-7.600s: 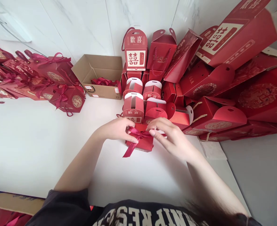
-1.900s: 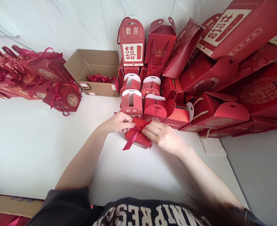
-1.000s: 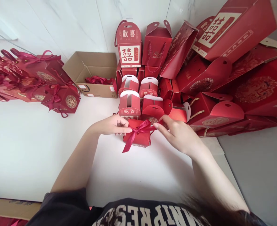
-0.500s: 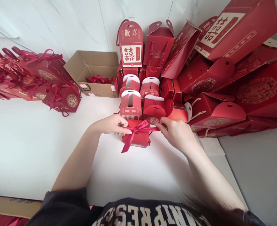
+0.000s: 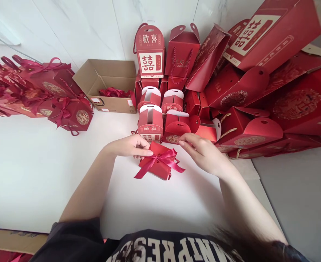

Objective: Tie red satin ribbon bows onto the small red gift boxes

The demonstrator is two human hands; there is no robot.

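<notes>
A small red gift box (image 5: 158, 168) lies tilted on the white table (image 5: 40, 174), with a dark pink ribbon (image 5: 164, 158) tied in a bow across its top. The ribbon's tails hang off to the lower left and right. My left hand (image 5: 131, 145) pinches the box at its upper left corner, right beside the bow. To the right of the box hovers my right hand (image 5: 202, 151), fingers loosely curled and apart. It holds nothing and does not touch the ribbon.
Just behind the box stand rows of small red handled boxes (image 5: 150, 123). Large red gift bags (image 5: 248, 94) pile up at the right. An open cardboard carton (image 5: 108, 78) holds ribbons. Ribbon-tied red bags (image 5: 54, 98) lie at the left.
My right hand has let go of the ribbon tail and lifted away. The bow now sits tied, and the box has turned and slid slightly toward me.
</notes>
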